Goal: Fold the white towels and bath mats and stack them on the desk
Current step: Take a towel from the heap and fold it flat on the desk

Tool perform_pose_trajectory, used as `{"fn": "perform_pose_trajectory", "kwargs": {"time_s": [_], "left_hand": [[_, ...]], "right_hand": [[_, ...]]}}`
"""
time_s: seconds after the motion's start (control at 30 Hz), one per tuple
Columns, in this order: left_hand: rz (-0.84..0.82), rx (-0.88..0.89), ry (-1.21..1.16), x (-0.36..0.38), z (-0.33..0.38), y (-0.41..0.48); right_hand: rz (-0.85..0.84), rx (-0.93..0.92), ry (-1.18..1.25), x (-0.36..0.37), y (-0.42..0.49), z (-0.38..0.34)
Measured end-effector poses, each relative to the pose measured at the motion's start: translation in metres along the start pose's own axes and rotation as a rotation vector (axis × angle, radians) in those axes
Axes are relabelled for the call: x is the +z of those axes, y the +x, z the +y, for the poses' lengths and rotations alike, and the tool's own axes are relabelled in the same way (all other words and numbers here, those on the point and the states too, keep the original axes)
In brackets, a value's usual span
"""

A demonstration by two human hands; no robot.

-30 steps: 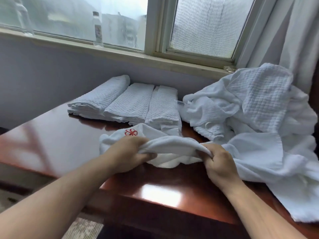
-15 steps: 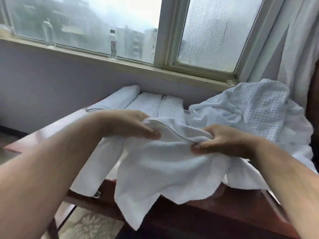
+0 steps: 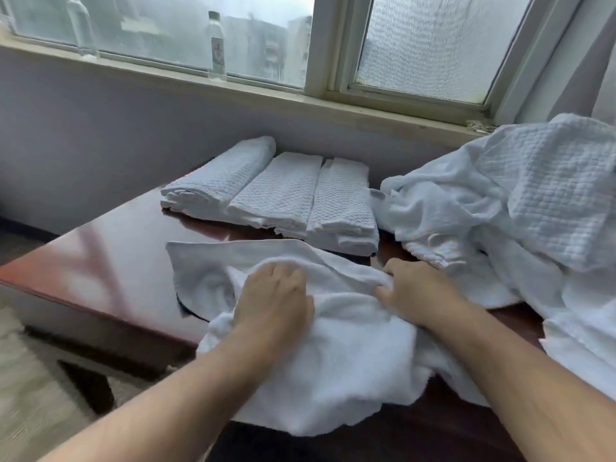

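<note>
A dark, glossy wooden surface [image 3: 110, 261] is seen running from the lower left to the right edge, set against a pale wall below a wide window [image 3: 433, 45]. The right end of the surface is covered by a heap of unfolded towels [image 3: 533, 201], white and crumpled, with a waffle-textured piece lying uppermost. At the near edge, between the two forearms, a white towel [image 3: 333, 355] is spread: its far part lies flat on the surface, while its near part is bunched and hangs over the edge. Just behind it, three folded towels [image 3: 286, 191] are laid side by side in a row near the wall, and the rightmost lies just beside the heap. The left hand [image 3: 273, 295] is placed on top of the white towel, its fingers bent down over a raised ridge of cloth and their tips hidden in it. The right hand [image 3: 416, 288] is closed on a fold of the same towel, which is pinched between thumb and curled fingers. On the sill [image 3: 166, 73], a small clear bottle [image 3: 216, 45] is stood upright.
</note>
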State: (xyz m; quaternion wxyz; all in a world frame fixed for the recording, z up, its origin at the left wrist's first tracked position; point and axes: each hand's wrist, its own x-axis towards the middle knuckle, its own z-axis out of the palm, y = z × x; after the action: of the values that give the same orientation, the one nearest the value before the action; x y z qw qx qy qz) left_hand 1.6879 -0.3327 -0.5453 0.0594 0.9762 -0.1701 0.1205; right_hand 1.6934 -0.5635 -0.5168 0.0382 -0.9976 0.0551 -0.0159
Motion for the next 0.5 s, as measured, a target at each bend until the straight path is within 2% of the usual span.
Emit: {"fn": "perform_pose_trajectory", "kwargs": {"time_s": [0.07, 0.13, 0.27, 0.33, 0.4, 0.43, 0.47, 0.5], "left_hand": [[-0.059, -0.03, -0.017, -0.002, -0.001, -0.003], [-0.103, -0.082, -0.133, -0.012, -0.005, -0.004], [-0.123, -0.262, -0.042, -0.031, -0.032, 0.003], [-0.188, -0.302, -0.096, -0.034, -0.043, 0.009], [-0.271, -0.215, -0.214, -0.031, -0.047, 0.017], [-0.303, -0.186, -0.311, -0.03, -0.048, 0.021], [-0.306, -0.192, -0.437, -0.031, -0.051, 0.027], [-0.286, -0.24, -0.594, -0.031, -0.056, 0.033]], "right_hand": [[-0.05, 0.022, 0.011, 0.007, 0.006, 0.0], [-0.04, 0.06, -0.002, 0.008, 0.013, 0.001], [0.139, 0.199, 0.202, -0.001, 0.019, 0.005], [0.194, 0.23, 0.05, -0.001, 0.014, -0.004], [0.327, 0.087, -0.101, 0.002, 0.004, -0.022], [0.409, -0.072, -0.05, 0.003, -0.002, -0.035], [0.416, -0.254, 0.049, 0.003, -0.008, -0.047], [0.331, -0.399, 0.158, 0.002, -0.013, -0.058]]}}
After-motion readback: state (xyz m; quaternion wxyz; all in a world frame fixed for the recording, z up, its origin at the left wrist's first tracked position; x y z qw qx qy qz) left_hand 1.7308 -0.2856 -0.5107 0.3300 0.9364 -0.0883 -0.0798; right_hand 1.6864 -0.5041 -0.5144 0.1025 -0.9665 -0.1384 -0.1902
